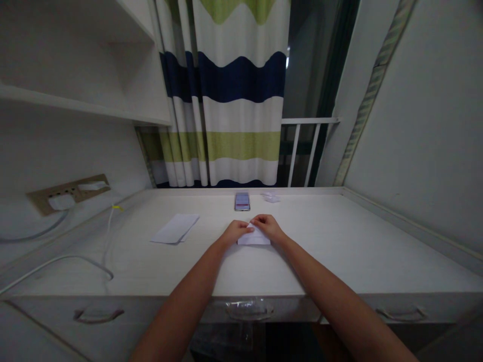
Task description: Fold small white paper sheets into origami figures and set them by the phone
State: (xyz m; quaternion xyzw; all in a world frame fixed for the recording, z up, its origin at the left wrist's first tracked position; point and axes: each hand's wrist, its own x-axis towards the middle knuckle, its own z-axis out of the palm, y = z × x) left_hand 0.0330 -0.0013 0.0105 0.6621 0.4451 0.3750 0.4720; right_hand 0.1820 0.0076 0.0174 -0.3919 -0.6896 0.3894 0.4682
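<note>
A folded white sheet of paper (254,238) lies on the desk in front of me, its upper part narrowing toward a point between my hands. My left hand (236,231) grips its left side, with the thumb stretched over the surface. At the upper right edge, my right hand (268,226) pinches the paper with bent fingers. Both hands rest low over the desktop, close together. Just beyond them lies a phone (242,201) with its screen lit. The fingertips partly cover the paper's top.
To the left lie some loose white sheets (175,229). A small folded paper piece (270,197) sits near the desk's back edge. A white cable (75,257) crosses the left side below a wall socket strip (68,194). A striped curtain (241,115) hangs behind the desk (362,246).
</note>
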